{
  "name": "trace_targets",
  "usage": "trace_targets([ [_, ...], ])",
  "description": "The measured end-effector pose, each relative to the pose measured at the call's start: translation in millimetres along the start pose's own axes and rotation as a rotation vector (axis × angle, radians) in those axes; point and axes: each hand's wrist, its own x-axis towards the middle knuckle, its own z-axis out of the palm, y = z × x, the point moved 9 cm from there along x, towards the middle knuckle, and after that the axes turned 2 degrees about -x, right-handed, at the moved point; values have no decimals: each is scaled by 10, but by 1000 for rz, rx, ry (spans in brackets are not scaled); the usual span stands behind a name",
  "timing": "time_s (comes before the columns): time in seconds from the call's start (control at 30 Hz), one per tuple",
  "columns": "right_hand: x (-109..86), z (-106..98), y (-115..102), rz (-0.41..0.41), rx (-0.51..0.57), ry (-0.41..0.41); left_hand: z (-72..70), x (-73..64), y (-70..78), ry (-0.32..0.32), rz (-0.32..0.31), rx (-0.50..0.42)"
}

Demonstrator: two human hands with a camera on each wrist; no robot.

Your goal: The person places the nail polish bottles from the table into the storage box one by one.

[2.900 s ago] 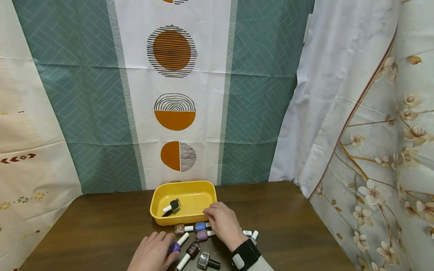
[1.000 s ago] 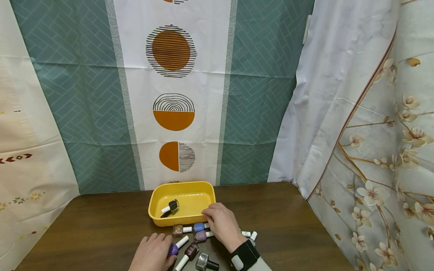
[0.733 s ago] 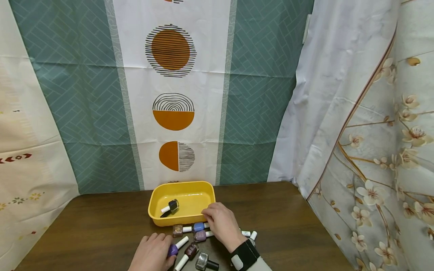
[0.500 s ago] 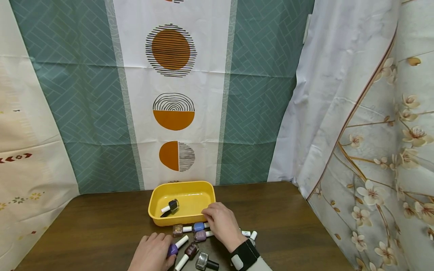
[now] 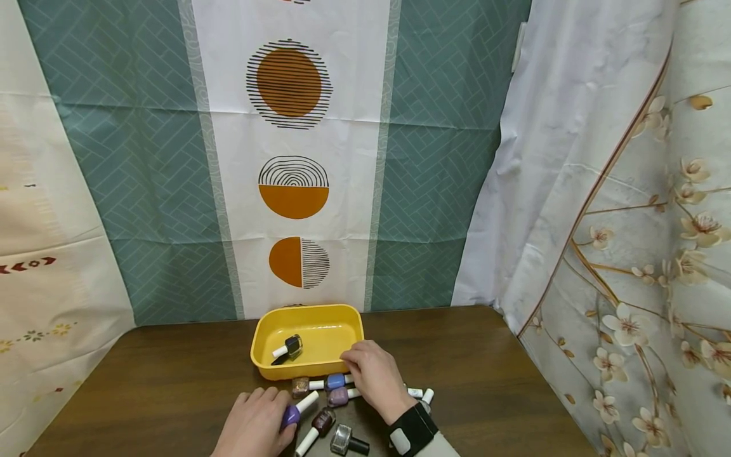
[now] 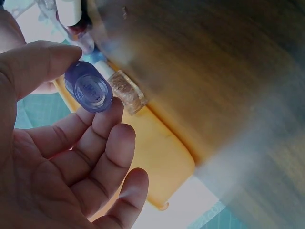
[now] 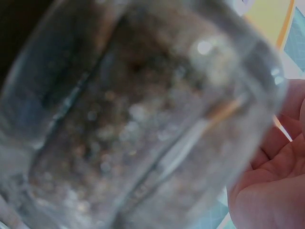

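Since the earlier frame, the purple bottle (image 5: 290,416) has risen slightly with my left grip (image 5: 251,422), towards the tray (image 5: 274,372). Left grip pinches it by the glass body, in front of the tray; clearance from the surface (image 5: 143,393): cannot tell. Right grip (image 5: 375,377) is at the tray's near right corner; whether it holds on there, cannot tell. Risks: a slack pinch could let the smooth glass twist; a low carry could knock the gold bottle (image 5: 299,387).

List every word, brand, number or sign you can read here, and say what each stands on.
None can be read for certain.
Purple bottle, underside: small marks, too blurred to read.
Glittery bottle, right wrist view: blurred, no legible lettering.
Cream cloth: red arrow-like pattern, no readable words.
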Motion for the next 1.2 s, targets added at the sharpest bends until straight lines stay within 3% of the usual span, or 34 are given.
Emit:
trace_targets([
  [0.23,11,9,19,5,-4,-4,-136,8,-12,0,-26,-23],
  [0.7,3,25,29,9,-5,1,-516,-8,-4,176,15,23],
  [1.07,-6,4,16,-5,16,8,-707,74,22,339,77,78],
  [1.2,-8,3,14,1,14,-1,-759,146,6,363,81,85],
])
